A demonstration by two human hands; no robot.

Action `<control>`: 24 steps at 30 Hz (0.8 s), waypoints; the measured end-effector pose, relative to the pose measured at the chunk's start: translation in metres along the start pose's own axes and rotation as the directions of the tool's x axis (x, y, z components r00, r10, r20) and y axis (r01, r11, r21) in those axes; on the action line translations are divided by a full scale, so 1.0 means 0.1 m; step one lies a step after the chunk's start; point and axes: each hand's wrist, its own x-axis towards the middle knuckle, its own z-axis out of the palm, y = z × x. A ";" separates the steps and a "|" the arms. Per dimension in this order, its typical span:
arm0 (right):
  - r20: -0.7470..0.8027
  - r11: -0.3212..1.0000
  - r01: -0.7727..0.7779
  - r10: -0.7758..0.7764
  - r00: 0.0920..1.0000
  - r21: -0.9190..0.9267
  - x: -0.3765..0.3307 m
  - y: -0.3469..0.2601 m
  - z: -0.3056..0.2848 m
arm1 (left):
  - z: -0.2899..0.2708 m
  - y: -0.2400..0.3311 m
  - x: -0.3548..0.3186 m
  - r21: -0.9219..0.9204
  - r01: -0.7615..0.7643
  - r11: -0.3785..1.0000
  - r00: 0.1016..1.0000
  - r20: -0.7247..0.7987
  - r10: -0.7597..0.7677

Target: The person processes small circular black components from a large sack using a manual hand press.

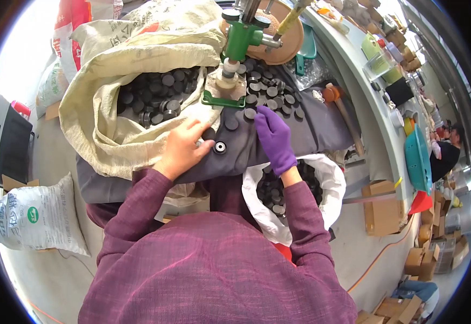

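Observation:
My bare left hand is at the near edge of a dark grey cloth, thumb and forefinger closed around a small black round cap. Just beside the thumb lies another cap, showing a pale ring and a centre hole. My right hand wears a purple glove, fingers curled together; whatever they may hold is hidden. Its fingertips are close to a black disc on the cloth. Ahead, between both hands, stands a green hand press with a white plunger over its green-edged base.
At left, an open woven sack holds many black discs; more lie loose right of the press. A white bag of discs hangs below my right wrist. A hammer lies at right. Farther right are a teal basket and a person.

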 end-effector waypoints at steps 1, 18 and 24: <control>-0.011 0.997 -0.076 0.076 0.997 0.025 -0.01 0.08 0.01 | 0.04 0.05 0.00 -0.028 -0.071 0.997 0.997 0.016 0.071; -0.010 0.966 0.060 -0.065 0.998 -0.253 -0.06 0.16 0.08 | 0.24 0.11 -0.06 0.318 -0.349 0.882 0.937 0.132 0.323; -0.014 0.957 0.137 -0.145 0.989 -0.257 -0.04 0.19 0.12 | 0.23 0.23 -0.06 0.538 -0.504 0.675 0.864 0.314 0.394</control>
